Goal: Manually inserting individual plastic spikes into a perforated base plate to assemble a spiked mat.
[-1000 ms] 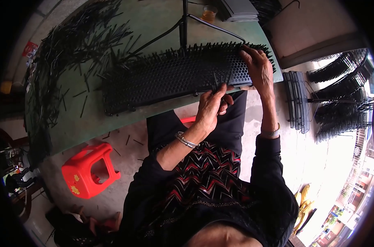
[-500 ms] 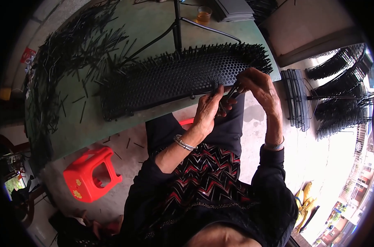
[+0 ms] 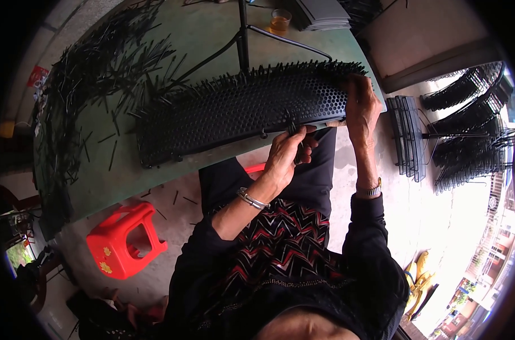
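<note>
Your right hand (image 3: 362, 109) is now at the panel's right end; your left hand (image 3: 281, 156) holds the supply.
Half a second ago your right fingers were at the strips in your left hand; now they are bent close together over the far right corner of the black perforated panel (image 3: 212, 116), beside the row of upright black pegs (image 3: 263, 72). This reads as a shift from picking to placing, though I cannot tell whether a strip is between those fingertips. Your left grip is narrow, thumb and fingers closed round a few thin black strips (image 3: 292, 122) just at the panel's near edge. The panel lies along the near side of the green table (image 3: 93, 164), roughly where it was.
</note>
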The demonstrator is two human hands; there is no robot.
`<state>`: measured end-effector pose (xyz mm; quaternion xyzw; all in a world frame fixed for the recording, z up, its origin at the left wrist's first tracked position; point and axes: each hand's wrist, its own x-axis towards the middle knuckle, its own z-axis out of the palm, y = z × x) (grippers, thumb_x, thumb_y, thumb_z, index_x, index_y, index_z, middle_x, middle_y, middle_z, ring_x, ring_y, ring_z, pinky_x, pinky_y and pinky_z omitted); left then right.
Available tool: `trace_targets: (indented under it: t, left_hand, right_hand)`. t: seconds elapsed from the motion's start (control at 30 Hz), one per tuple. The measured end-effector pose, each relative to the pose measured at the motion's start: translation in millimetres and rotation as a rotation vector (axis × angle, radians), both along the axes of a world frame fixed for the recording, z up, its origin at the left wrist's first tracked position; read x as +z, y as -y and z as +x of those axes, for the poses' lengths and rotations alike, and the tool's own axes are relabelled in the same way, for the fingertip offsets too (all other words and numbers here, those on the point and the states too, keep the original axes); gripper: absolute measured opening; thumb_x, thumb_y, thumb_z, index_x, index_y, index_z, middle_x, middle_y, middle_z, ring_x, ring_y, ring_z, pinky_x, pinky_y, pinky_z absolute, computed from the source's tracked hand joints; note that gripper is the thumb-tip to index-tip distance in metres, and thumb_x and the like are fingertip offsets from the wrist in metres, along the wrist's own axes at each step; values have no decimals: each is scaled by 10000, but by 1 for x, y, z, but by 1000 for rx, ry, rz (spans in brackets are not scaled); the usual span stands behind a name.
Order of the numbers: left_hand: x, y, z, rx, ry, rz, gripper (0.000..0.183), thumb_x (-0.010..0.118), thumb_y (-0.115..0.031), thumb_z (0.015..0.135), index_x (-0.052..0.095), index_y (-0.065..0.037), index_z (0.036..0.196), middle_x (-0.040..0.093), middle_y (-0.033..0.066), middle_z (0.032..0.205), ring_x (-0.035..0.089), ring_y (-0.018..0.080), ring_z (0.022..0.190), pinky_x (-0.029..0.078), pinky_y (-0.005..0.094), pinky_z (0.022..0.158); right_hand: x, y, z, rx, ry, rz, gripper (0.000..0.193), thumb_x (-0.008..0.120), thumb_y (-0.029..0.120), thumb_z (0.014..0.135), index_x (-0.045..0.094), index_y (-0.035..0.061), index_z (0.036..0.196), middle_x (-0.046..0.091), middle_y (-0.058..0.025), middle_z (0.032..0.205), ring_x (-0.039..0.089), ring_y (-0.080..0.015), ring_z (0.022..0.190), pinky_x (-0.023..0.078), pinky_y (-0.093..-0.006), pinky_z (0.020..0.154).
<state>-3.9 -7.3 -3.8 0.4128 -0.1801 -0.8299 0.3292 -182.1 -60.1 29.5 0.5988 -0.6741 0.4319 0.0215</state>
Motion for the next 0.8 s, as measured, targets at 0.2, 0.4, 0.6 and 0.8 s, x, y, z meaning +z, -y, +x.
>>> trace_targets:
  t: [0.2,0.4,0.6,0.8]
  left_hand:
    - [-15,1,7,81,-112,28,319,520,-324,990,620,-48,1114,544,11,741,384,60,594,344,218,526]
    - [13,2,3,22,-16,51,355,541,-351,980,631,-47,1140,555,12,759,405,68,608,347,209,533]
    - [-2,1,6,11,-67,24,360,537,-352,983,627,-47,1150,570,24,783,412,65,621,338,200,511]
    - [-8,0,7,18,-108,15,330,532,-315,990,613,-32,1140,586,42,797,403,58,613,324,193,508]
  right_hand:
    - [7,0,0,43,3,37,141,558,113,930,639,47,1025,716,-96,839,700,-200,750,525,-300,671]
    - [22,6,-5,64,86,193,167,536,116,937,640,24,1030,719,-101,804,709,-188,779,528,-296,703]
    - [24,15,-13,153,100,258,179,531,98,935,627,-6,1045,711,-137,822,715,-194,802,530,-295,718]
    - [9,23,-20,208,-124,234,167,571,116,918,659,62,1049,653,-141,870,668,-243,811,510,-328,717]
